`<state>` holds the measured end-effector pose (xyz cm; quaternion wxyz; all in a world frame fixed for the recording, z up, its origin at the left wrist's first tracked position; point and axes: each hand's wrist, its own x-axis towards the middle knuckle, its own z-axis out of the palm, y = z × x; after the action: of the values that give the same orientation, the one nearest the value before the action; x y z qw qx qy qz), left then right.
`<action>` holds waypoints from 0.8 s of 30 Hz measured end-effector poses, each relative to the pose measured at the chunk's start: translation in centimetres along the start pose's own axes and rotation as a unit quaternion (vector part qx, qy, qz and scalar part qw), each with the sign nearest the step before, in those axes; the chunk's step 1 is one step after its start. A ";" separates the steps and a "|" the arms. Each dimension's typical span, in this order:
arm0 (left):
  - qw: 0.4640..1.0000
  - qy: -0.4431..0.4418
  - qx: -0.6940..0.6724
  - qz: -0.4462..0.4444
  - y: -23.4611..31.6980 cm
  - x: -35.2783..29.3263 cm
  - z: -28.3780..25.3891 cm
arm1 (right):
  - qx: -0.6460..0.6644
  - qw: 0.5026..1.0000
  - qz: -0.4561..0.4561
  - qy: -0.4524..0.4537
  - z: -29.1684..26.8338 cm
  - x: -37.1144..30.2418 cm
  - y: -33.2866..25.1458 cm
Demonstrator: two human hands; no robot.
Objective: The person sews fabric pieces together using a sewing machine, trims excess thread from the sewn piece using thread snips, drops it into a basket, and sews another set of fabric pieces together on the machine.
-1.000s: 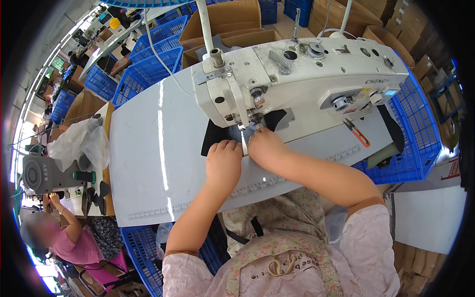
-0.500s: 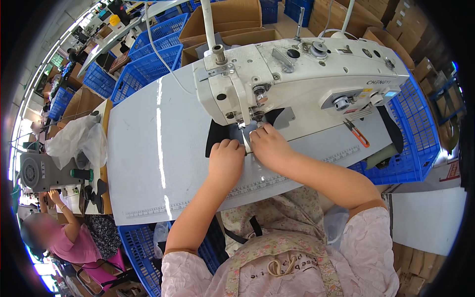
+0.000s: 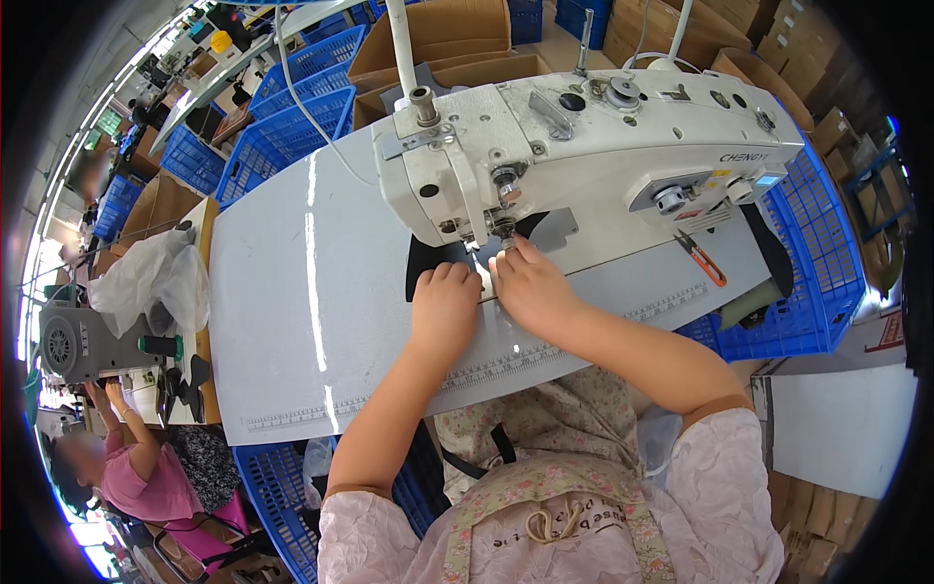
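Observation:
A black piece of material (image 3: 421, 265) lies on the sewing machine's bed, below the needle and presser foot (image 3: 472, 245). On its near edge rests my left hand (image 3: 448, 304), its fingers curled and pressed together. My right hand (image 3: 533, 292) is closed close to the right of the presser foot, fingertips bent down at the material. What lies under the fingertips is mostly hidden. The white sewing machine (image 3: 584, 136) stands over both hands.
Orange-handled thread snips (image 3: 702, 260) lie on the grey table (image 3: 282, 292) at right. A printed ruler scale (image 3: 486, 373) runs along the front edge. Blue crates (image 3: 812, 263) stand around the table. At left, a person in pink (image 3: 161, 477) works at another machine (image 3: 92, 338).
Both my hands have shifted very slightly away from me, staying at the black material. The person at left has moved their head and arms a little.

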<state>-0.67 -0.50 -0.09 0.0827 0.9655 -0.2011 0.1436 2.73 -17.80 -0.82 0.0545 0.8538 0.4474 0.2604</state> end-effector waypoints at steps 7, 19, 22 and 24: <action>1.000 -0.001 -0.006 -0.004 -0.2 0.6 0.5 | 0.065 0.998 0.021 0.004 0.2 0.1 0.2; 0.999 0.010 -0.032 -0.015 -0.4 1.1 0.5 | 0.114 0.989 0.030 0.091 0.0 -0.8 0.4; 1.000 0.007 -0.020 0.001 -0.6 1.0 0.4 | 0.194 0.976 0.005 0.100 -1.1 -2.4 0.2; 1.000 0.005 -0.009 0.002 -0.3 1.0 0.1 | 0.227 0.972 0.028 0.063 -1.8 -3.7 0.1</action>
<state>0.39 -0.61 0.08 0.0919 0.9637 -0.2037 0.1464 0.19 -21.03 -0.73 -0.1761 0.8381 0.4729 0.2071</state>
